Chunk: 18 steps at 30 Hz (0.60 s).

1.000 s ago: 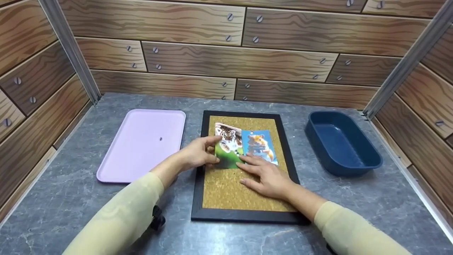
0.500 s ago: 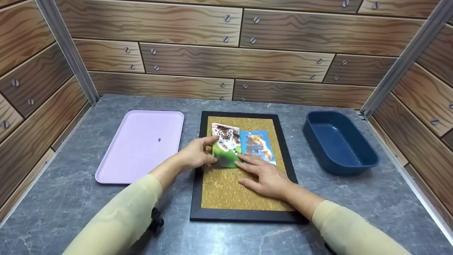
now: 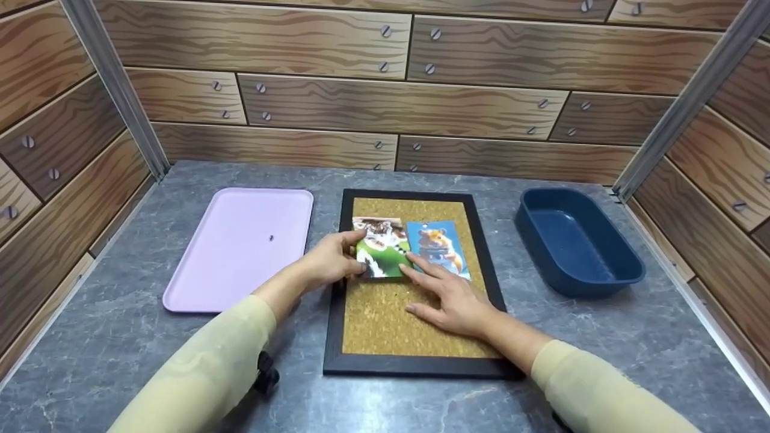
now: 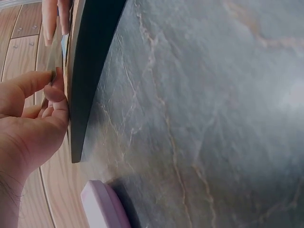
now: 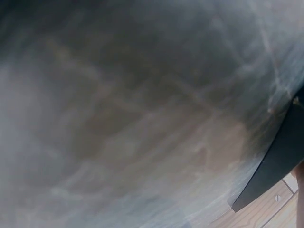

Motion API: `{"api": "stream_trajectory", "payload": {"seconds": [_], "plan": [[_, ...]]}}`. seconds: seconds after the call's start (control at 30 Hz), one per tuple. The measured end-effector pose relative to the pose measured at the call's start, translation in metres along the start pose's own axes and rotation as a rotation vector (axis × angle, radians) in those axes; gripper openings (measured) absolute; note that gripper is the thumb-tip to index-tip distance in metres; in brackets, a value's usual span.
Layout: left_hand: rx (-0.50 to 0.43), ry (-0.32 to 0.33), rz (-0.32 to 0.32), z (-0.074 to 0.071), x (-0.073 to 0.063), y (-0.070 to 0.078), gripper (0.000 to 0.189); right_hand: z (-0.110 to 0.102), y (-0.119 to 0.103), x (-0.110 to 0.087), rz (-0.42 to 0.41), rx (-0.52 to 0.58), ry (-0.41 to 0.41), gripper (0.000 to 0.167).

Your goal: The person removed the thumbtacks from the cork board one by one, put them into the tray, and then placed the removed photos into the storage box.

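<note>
Pinching the tiger picture (image 3: 380,255) with our left hand (image 3: 328,261) near the left edge of the corkboard (image 3: 391,328), we rest our outstretched right hand (image 3: 454,302) against it. The hamster picture (image 3: 438,245) looks placed toward the right edge; this one seems unfastened.

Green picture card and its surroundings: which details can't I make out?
Green picture card, left edge: head view, partly covered by the left hand.
Its printed face: left wrist view, seen nearly edge-on.
Right hand: right wrist view, cut off by the right edge, at most a sliver showing.
Tabletop: right wrist view, mostly blurred.
Dark speck on purple tray: head view, too small to identify.
</note>
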<state>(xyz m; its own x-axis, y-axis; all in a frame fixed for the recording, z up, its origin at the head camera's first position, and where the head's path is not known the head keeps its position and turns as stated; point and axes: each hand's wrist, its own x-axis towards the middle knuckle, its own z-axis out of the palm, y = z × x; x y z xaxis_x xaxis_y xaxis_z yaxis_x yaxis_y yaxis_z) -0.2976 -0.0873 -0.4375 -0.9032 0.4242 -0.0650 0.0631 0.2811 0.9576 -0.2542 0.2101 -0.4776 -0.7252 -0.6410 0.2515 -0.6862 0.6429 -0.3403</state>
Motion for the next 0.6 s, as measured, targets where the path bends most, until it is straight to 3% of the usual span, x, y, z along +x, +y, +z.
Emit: {"api": "stream_trajectory", "payload": {"seconds": [0.3,0.6], "plan": [[-0.02,0.026,-0.008,-0.0033,-0.0029,0.0012,0.082,-0.0004,-0.0005,0.0,0.02,0.019,0.017,0.08],[0.017,0.047,0.017,-0.0054,-0.006,0.0079,0.083,-0.0009,-0.0012,0.0014,0.026,0.016,0.033,0.083]]}}
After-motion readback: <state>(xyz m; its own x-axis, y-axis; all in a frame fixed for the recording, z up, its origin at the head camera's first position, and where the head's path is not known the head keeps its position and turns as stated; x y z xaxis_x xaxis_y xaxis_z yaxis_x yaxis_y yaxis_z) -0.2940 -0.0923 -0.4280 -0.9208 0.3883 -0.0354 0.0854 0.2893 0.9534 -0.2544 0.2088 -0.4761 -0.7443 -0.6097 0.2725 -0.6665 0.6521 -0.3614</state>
